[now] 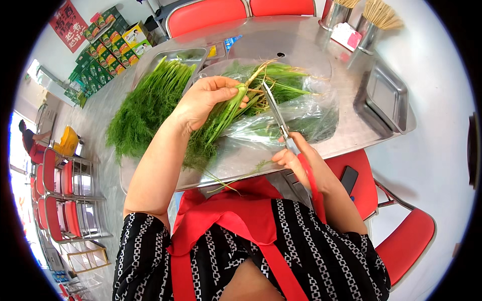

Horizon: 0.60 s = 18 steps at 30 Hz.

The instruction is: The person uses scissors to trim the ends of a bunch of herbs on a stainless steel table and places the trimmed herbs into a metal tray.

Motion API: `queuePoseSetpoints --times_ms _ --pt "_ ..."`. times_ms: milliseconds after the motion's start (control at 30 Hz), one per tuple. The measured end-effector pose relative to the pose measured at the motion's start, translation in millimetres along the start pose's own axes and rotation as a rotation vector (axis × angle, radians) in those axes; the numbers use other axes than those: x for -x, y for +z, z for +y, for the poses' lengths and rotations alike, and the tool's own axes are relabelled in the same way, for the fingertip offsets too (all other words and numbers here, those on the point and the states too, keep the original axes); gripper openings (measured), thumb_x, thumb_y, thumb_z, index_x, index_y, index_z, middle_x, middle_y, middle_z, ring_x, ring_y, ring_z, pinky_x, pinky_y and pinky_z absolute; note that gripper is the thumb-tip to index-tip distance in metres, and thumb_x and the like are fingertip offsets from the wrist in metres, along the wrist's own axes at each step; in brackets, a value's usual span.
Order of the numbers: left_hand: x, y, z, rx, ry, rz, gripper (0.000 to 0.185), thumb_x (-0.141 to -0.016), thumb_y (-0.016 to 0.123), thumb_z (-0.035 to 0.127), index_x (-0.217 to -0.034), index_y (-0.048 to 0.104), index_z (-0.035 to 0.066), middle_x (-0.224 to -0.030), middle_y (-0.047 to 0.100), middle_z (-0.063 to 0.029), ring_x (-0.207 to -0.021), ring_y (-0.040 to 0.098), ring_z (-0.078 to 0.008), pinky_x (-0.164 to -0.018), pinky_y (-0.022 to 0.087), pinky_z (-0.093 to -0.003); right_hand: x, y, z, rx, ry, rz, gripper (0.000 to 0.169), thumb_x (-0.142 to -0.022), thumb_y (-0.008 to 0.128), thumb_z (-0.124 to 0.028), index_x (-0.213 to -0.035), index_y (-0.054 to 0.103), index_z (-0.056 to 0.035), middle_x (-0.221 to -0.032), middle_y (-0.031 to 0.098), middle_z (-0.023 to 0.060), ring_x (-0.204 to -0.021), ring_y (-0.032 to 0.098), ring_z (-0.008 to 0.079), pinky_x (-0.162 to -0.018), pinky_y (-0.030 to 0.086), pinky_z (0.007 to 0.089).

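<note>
My left hand (211, 94) grips a bunch of feathery green herb stems (226, 122), fennel or dill by its leaves. Its pale root (257, 74) sticks out past my fingers, up and to the right. In my right hand (295, 158) is a pair of scissors (278, 111) with red handles, the blades near the root and pointing away from me. Beneath the blades, a clear plastic bag (256, 133) lies spread with more rooted herb stems (288, 71) on it. A large pile of the herb (147, 105) rests left of my left hand, its stems over a metal tray (204, 54).
The steel table (339, 124) carries an empty-looking metal pan (388, 94) at right and skewer holders (368, 35) at the far right corner. Red chairs (211, 17) stand beyond; another red chair (361, 188) at right holds a phone (349, 178). Stacked cartons (109, 49) and a person (32, 141) are leftward.
</note>
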<state>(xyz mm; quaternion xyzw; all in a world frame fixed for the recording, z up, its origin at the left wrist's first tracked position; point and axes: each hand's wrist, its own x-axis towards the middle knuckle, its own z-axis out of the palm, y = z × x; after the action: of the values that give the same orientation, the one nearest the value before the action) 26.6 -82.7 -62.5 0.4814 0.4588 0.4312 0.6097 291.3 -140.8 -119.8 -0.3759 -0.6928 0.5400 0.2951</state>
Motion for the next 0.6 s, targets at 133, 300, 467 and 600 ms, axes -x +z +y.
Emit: queuePoseSetpoints --times_ms 133,300,467,600 --pt "7 3 2 0.066 0.017 -0.041 0.020 -0.090 0.054 0.007 -0.106 0.057 -0.005 -0.092 0.066 -0.0121 -0.079 0.063 -0.0170 -0.075 0.051 -0.0285 3 -2 -16 0.418 0.025 0.046 0.058 -0.085 0.063 -0.036 -0.117 0.038 0.0053 -0.077 0.061 0.0214 -0.072 0.061 0.0406 -0.066 0.048 0.0431" --pt "3 0 -6 0.043 -0.003 -0.064 0.019 -0.089 0.057 0.008 -0.102 0.058 -0.006 -0.089 0.066 -0.0134 -0.076 0.065 -0.0170 -0.071 0.053 -0.0275 0 1 -26 0.466 -0.005 0.044 0.060 -0.084 0.065 -0.035 -0.116 0.037 0.0073 -0.073 0.060 0.0219 -0.067 0.060 0.0406 -0.061 0.046 0.0448" --pt "4 0 -9 0.040 0.004 -0.105 0.019 -0.089 0.057 0.009 -0.101 0.059 -0.006 -0.086 0.066 -0.0131 -0.072 0.063 -0.0156 -0.069 0.051 -0.0252 -5 2 -31 0.411 0.044 0.001 0.056 -0.086 0.064 -0.032 -0.116 0.039 0.0073 -0.073 0.059 0.0228 -0.067 0.060 0.0400 -0.062 0.046 0.0437" --pt "6 -1 -8 0.103 -0.009 -0.145 0.020 -0.090 0.057 0.009 -0.103 0.058 -0.006 -0.086 0.065 -0.0128 -0.069 0.060 -0.0144 -0.067 0.050 -0.0245 -2 2 -14 0.263 -0.115 0.050 0.051 -0.086 0.063 -0.031 -0.114 0.041 0.0059 -0.072 0.059 0.0220 -0.066 0.059 0.0398 -0.061 0.045 0.0425"
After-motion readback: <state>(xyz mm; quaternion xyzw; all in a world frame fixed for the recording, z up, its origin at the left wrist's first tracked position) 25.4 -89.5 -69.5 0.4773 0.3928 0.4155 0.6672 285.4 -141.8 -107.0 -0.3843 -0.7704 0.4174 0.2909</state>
